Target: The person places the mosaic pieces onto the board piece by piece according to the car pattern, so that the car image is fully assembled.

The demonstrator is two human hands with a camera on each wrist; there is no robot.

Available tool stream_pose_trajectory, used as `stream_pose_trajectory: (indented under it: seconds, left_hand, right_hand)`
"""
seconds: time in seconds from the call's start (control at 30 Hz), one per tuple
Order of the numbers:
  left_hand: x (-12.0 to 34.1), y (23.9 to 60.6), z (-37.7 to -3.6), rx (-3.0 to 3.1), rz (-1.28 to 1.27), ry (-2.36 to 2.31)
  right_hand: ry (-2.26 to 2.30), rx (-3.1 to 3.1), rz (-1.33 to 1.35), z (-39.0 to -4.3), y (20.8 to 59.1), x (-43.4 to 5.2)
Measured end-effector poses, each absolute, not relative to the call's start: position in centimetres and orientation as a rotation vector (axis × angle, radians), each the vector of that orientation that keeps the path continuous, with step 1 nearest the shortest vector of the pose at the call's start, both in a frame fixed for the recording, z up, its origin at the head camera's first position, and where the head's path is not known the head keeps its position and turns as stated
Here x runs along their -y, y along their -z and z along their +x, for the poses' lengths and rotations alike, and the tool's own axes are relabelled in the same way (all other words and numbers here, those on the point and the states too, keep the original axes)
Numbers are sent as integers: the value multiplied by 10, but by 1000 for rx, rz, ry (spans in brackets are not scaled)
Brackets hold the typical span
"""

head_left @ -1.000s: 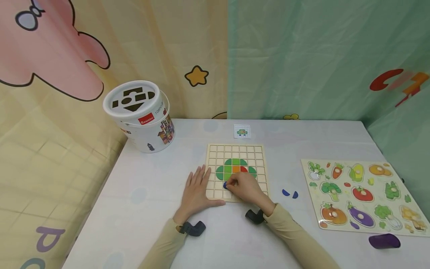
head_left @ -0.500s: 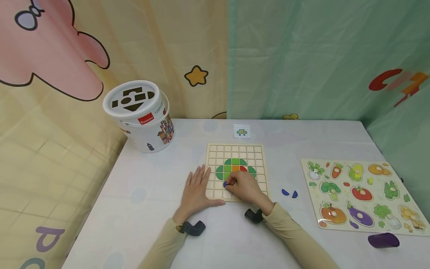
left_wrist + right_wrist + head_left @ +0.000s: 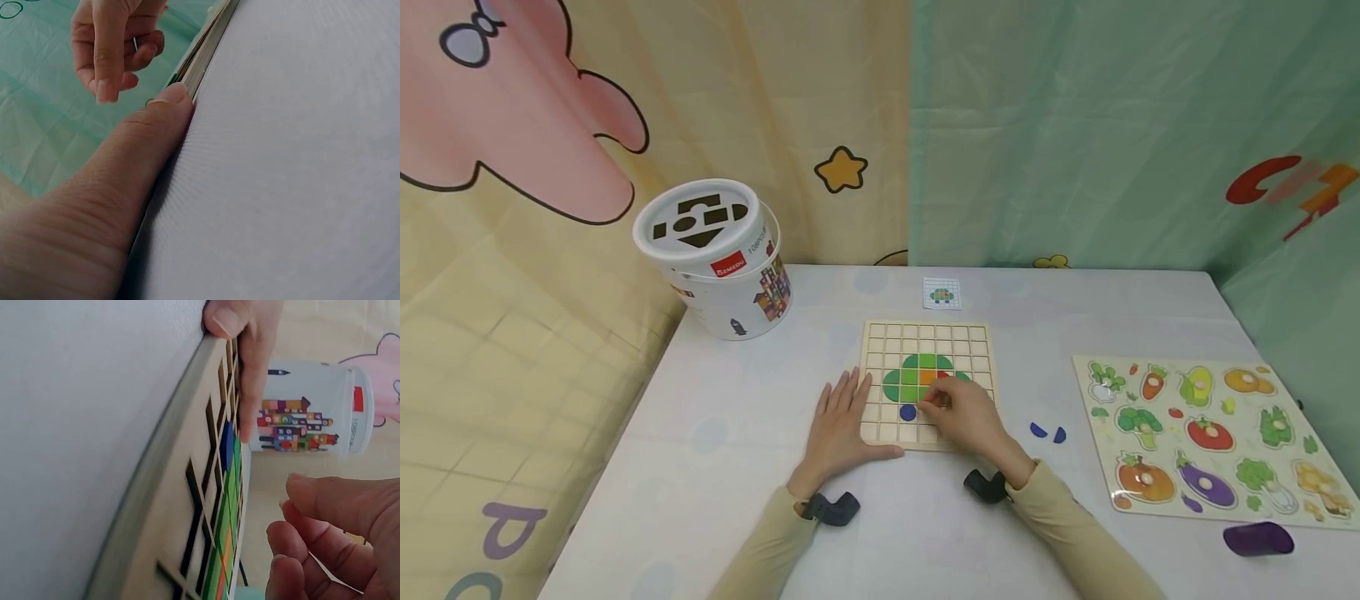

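Observation:
A wooden grid board (image 3: 925,333) lies on the white table and holds a green dome of tiles with an orange and a red tile. A blue round piece (image 3: 907,412) sits in a cell below the dome, also visible as the blue piece (image 3: 228,440). My left hand (image 3: 842,421) lies flat on the board's left side, its thumb (image 3: 159,119) against the front edge. My right hand (image 3: 958,412) hovers over the board just right of the blue piece, its fingers (image 3: 312,534) loosely curled and holding nothing. Two loose blue pieces (image 3: 1047,432) lie on the table to its right.
A small pattern card (image 3: 942,293) lies behind the board. A white shape-sorter bucket (image 3: 711,258) stands at the back left. A vegetable peg puzzle (image 3: 1210,433) lies at the right, with a purple object (image 3: 1258,539) near the front edge.
My right hand has let go of the blue piece and moved a little right; the piece now lies uncovered in its cell. The left hand has not moved.

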State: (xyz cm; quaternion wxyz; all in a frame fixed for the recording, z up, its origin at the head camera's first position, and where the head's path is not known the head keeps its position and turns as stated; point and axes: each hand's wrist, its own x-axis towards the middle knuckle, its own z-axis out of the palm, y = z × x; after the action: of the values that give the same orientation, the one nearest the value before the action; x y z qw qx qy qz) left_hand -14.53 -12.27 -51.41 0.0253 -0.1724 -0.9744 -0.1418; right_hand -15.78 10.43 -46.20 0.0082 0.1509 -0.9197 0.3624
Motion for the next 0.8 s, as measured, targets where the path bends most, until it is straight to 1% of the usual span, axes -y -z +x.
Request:
stream_pose_trajectory:
  seconds: [0.23, 0.47, 0.8]
  left_hand:
    - [122, 512, -143, 2990, -541, 487]
    - [122, 513, -144, 2981, -546, 483]
    - [122, 515, -145, 2972, -550, 481]
  right_hand:
    - [-1093, 2826, 404, -153, 452, -149]
    - [-992, 2869, 352, -146, 450, -191]
    - [-904, 2986, 257, -135, 452, -230]
